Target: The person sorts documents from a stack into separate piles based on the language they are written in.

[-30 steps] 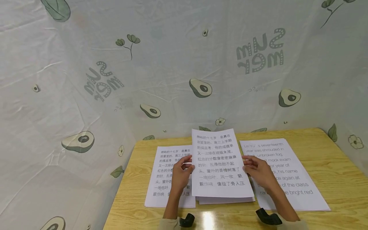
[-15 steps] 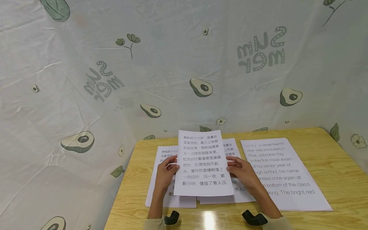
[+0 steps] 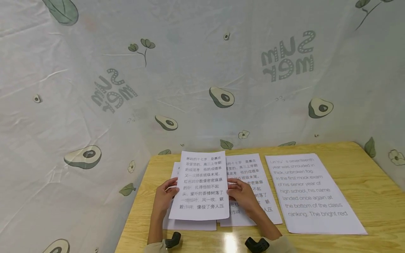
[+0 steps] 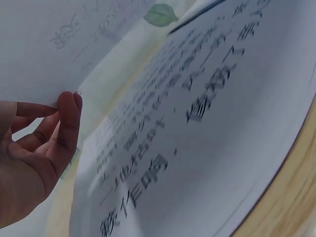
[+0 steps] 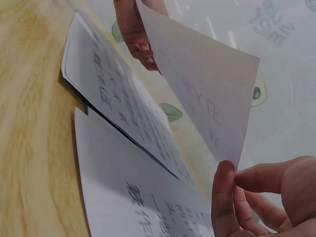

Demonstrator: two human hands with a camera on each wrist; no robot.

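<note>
A sheet of paper printed with Chinese text is held up between both hands, above the left paper stack. My left hand pinches its left edge between thumb and fingers, seen close up in the left wrist view, where the sheet hangs over the stack. The right hand pinches the opposite edge, and in the right wrist view the sheet bends slightly, clear of the papers below. Most of the left stack is hidden under the raised sheet.
A middle stack with the same Chinese text lies beside the left one, partly behind the right hand. Further right is a stack with English text. All rest on a wooden table against a patterned cloth.
Both hands have carried the sheet leftward from over the middle stack to over the left stack, and lately a little lower. The middle and right stacks are now more uncovered.
</note>
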